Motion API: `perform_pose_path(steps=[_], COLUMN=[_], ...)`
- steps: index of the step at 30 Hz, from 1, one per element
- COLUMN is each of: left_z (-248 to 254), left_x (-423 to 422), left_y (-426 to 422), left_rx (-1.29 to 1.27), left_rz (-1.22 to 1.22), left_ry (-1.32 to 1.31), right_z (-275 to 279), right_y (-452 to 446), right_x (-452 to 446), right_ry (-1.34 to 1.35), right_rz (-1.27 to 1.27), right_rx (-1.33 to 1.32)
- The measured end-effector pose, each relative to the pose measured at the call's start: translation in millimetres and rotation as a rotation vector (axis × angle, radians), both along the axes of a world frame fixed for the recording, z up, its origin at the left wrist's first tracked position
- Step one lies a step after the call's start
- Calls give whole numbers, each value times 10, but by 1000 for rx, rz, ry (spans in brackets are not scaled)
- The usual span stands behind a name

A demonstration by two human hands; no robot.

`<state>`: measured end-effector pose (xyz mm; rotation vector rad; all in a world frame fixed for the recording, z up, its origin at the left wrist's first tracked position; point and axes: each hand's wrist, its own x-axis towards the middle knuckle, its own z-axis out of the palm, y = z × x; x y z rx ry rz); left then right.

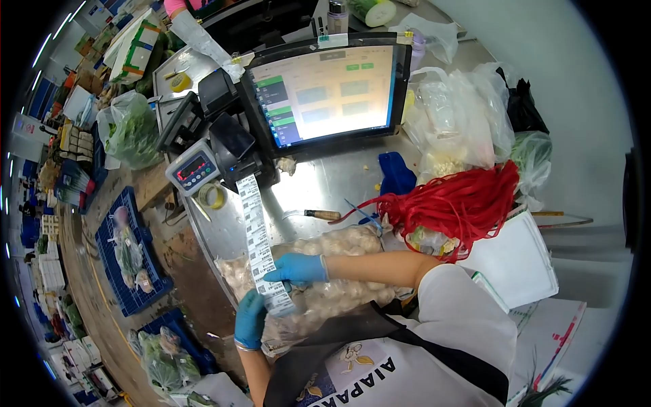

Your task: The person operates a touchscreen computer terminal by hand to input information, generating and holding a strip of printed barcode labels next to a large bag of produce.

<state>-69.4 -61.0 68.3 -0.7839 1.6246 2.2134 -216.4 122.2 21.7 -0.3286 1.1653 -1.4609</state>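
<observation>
A long strip of printed labels [256,230] hangs out of the black label printer [234,146] and runs down over a large clear bag of pale, bulb-like produce [339,292]. My right hand [298,268], in a blue glove, reaches in from the right and pinches the strip near its lower end. Just below and to the left, my left hand [251,319], also blue-gloved, has its fingers curled against the strip's left edge. The strip's free end lies on the bag below my right hand.
A lit monitor [325,98] stands behind the metal table [305,183]. Nearby are a scale display [193,167], a tape roll [211,197], a wooden-handled knife [320,214] and a bundle of red straps [454,203]. Blue pallets [122,298] with bagged vegetables sit on the floor at left.
</observation>
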Motion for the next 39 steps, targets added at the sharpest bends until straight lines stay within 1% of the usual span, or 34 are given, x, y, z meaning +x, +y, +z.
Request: perform_pose_path(steps=[1, 2, 3, 4, 5, 6, 8, 9, 12, 13, 14, 16, 17, 19, 20, 21, 22, 23, 24, 25, 26, 27, 28, 30, 31, 34, 35, 38, 39], left_z=[-92, -175, -120, -174, -208, -207, -135, -113, -262, -292, -310, -258, -323, -344, -359, -454, -521, -578, -648, -754, -730, -744, -749, -725, -711, -703, -701, -724, -769], left_x=[-68, -86, -186, -280, -374, -479, -638, -680, -715, -714, -687, -644, -583, -517, -481, -429, -393, -362, -329, -292, -303, -296, -291, -285, -285, -289, -296, -297, -284], left_y=[-129, -185, -163, -182, -187, -171, -112, -91, -159, -169, -173, -130, -198, -190, -186, -220, -223, -220, -215, -201, -103, -61, -32, -8, -3, -10, -15, -55, -80], left_rx=[-97, 28, 151, 127, 188, 250, 363, 419, 455, 522, 517, 506, 537, 485, 460, 453, 449, 444, 440, 451, 449, 473, 497, 455, 433, 402, 412, 451, 471], left_rz=[-53, 16, 87, 106, 136, 166, 111, 83, 29, 53, 105, 212, 228, 281, 308, 299, 301, 303, 305, 310, 335, 324, 314, 283, 267, 285, 275, 260, 263], left_ry=[35, 23, 8, -12, -35, -58, -104, -128, -161, -165, -172, -183, -195, -207, -212, -180, -178, -176, -173, -158, -150, -117, -86, -81, -79, -90, -92, -100, -102], right_z=[135, 208, 128, 14, -100, 51, 333, 275, 76, 10, -73, 184, 92, 349, 255, 185, 100, 89, 335, 434, 527, 468, 418, 373, 414, 334, 314, 422, 438], right_y=[22, 33, -4, -67, -103, -68, 15, -3, 13, 20, 76, 327, 394, 684, 783, 955, 1066, 1224, 1321, 1400, 1475, 1552, 1616, 1692, 1694, 1687, 1677, 1609, 1587], right_x=[-3, -1, 48, 126, 182, 182, 229, 242, 341, 372, 371, 95, -40, -499, -699, -938, -1187, -1413, -1544, -1683, -1804, -1937, -2040, -2194, -2251, -2482, -2560, -2692, -2749], right_ry=[48, 95, 82, 69, 57, 90, 155, 147, 57, 35, 54, 95, 179, 234, 273, 821, 926, 926, 645, 614, 782, 785, 814, 869, 838, 1128, 1122, 947, 973], right_rz=[-14, -30, -9, 10, 30, 5, -44, 76, 136, 154, 178, 231, 234, 161, 83, 29, 3, -107, -242, -364, -413, -470, -493, -540, -543, -529, -517, -520, -523], right_rx=[14, 28, 10, -7, -23, -51, -105, -33, 8, 12, 0, -24, -69, 115, 146, -69, 7, 29, 153, 199, 298, 283, 298, 328, 335, 346, 360, 310, 329])
